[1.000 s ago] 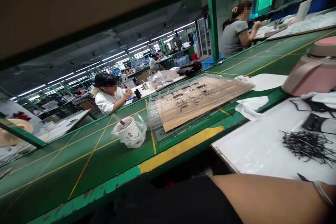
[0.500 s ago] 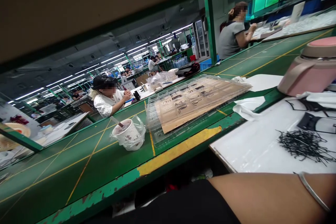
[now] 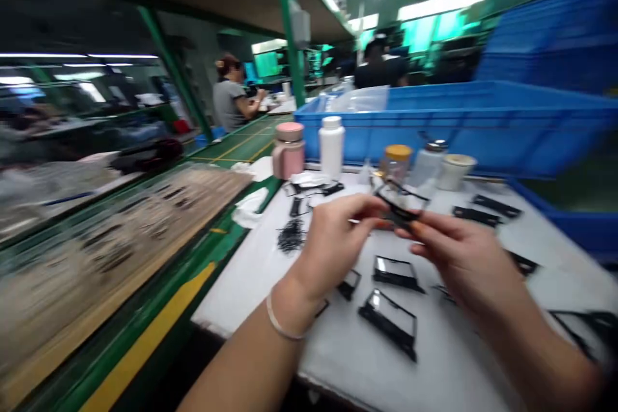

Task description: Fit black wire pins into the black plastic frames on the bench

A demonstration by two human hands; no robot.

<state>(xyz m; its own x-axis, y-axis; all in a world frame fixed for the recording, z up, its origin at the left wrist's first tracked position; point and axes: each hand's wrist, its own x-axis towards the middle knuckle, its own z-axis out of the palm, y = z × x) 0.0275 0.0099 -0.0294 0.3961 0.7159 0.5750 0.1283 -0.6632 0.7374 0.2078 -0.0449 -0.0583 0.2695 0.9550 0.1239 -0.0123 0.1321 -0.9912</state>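
White workbench (image 3: 246, 290), hands (image 3: 333, 248) pinching small black frame (image 3: 400, 206), blue crate (image 3: 463, 122) behind

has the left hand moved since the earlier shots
Yes. Against the pile of black strips, the left hand has moved up from the near edge of the white sheet; it is now raised over the sheet, right of the pile.

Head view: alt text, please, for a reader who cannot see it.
The left hand and right hand hold a black frame above a white-covered workbench, beside more black frames and loose black strips; a blue crate stands behind.
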